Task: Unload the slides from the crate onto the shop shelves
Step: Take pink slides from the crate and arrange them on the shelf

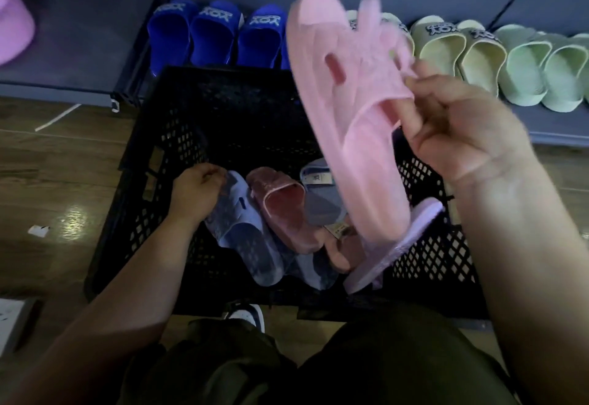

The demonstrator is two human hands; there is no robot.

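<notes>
A black perforated crate (pixel 149 162) stands on the floor in front of a low grey shelf (pixel 561 124). My right hand (pixel 459 130) is shut on the strap of a pink slide (pixel 344 111), held above the crate's right side and blurred. Down inside the crate, my left hand (pixel 194 194) grips the edge of a pale blue slide (pixel 242 239). Beside it lie a darker pink slide (pixel 283 210), a grey-blue slide (pixel 322 194) and a lilac slide (pixel 398 248) turned sole-up.
On the shelf behind the crate stand blue slides (pixel 210 31), cream slides (pixel 452 44) and pale green slides (pixel 541 66) in a row. A shelf upright (pixel 137 54) rises left of the crate. A pink object (pixel 12 25) sits far left. Wooden floor (pixel 47 188) surrounds the crate; my shoe (pixel 248 312) touches its front.
</notes>
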